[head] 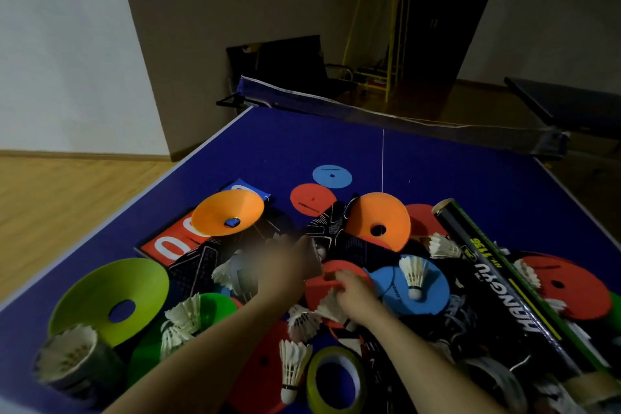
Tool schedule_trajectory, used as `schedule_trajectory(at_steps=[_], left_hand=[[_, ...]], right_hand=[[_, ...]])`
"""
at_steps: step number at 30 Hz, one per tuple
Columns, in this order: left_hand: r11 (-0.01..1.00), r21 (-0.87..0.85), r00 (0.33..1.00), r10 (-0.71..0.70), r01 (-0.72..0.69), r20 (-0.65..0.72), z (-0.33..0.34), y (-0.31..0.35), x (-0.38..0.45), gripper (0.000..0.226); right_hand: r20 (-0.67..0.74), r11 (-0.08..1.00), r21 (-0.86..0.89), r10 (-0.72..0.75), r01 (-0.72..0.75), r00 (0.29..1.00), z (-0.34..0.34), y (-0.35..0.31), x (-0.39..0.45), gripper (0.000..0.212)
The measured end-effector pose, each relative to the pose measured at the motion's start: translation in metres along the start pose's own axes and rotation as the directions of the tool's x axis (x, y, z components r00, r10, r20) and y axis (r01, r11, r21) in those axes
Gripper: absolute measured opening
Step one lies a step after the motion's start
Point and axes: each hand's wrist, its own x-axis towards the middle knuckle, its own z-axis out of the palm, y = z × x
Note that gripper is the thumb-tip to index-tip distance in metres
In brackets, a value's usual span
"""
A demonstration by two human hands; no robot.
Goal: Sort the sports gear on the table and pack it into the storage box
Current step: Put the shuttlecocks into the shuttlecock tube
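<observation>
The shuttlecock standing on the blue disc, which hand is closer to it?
Right. The right hand lies just left of the blue disc bearing the shuttlecock, gripping another shuttlecock. The left hand is blurred, farther left over the pile.

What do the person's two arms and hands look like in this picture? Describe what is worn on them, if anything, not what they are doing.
Both forearms are bare as far as the frame shows: no sleeves, gloves, watch or bracelets are visible. The left hand is smeared by blur, so rings cannot be judged there. The right hand is sharper and shows no ring on the parts in view.
</observation>
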Motion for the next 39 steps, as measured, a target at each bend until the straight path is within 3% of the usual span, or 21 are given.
schedule_trajectory(at_steps=[2,6,13,16,19,21,26,32,37,39], left_hand=[[1.0,0.004,1.0,0.002,-0.002,0.012,0.002,0.0,0.0,0.065],[1.0,0.015,1.0,0.011,-0.012,0.029,0.005,0.0,-0.001,0.064],[0.999,0.03,0.999,0.031,-0.032,0.034,0.007,0.001,0.0,0.065],[0.998,0.04,0.998,0.055,-0.056,0.024,0.005,0.004,0.002,0.067],[0.997,0.043,0.998,0.064,-0.065,0.019,0.004,0.008,0.004,0.066],[0.997,0.039,0.997,0.069,-0.07,0.02,0.004,0.01,0.004,0.065],[0.997,0.03,0.997,0.074,-0.075,0.019,-0.001,0.019,0.003,0.066],[0.998,-0.016,0.998,0.057,-0.057,0.025,-0.006,0.033,0.002,0.074],[0.998,-0.048,0.999,0.044,-0.044,0.003,-0.01,0.04,0.005,0.074],[0.997,-0.063,0.999,0.036,-0.035,0.006,-0.01,0.039,0.004,0.075]], right_hand=[[0.11,0.977,-0.212,0.017,0.006,0.994,0.006,0.002,-0.003,0.039],[0.166,0.85,-0.525,0.062,0.035,0.984,0.011,0.008,-0.005,0.04],[0.033,0.818,-0.569,-0.083,0.087,0.996,0.0,0.009,-0.007,0.036],[-0.145,0.898,-0.438,-0.117,0.042,0.983,-0.008,0.007,-0.011,0.024],[-0.394,0.998,-0.028,0.047,-0.063,0.918,-0.016,0.006,-0.004,0.015],[-0.464,0.972,0.235,0.128,-0.017,0.877,-0.023,0.005,0.003,0.023],[-0.458,0.868,0.487,0.163,0.093,0.874,-0.027,-0.005,0.008,0.031],[-0.342,0.831,0.549,0.131,0.085,0.931,-0.018,-0.018,0.004,0.029],[-0.221,0.695,0.712,0.093,0.096,0.971,-0.025,-0.02,-0.001,0.028],[-0.222,0.711,0.698,0.113,0.077,0.969,-0.026,-0.02,-0.002,0.039]])
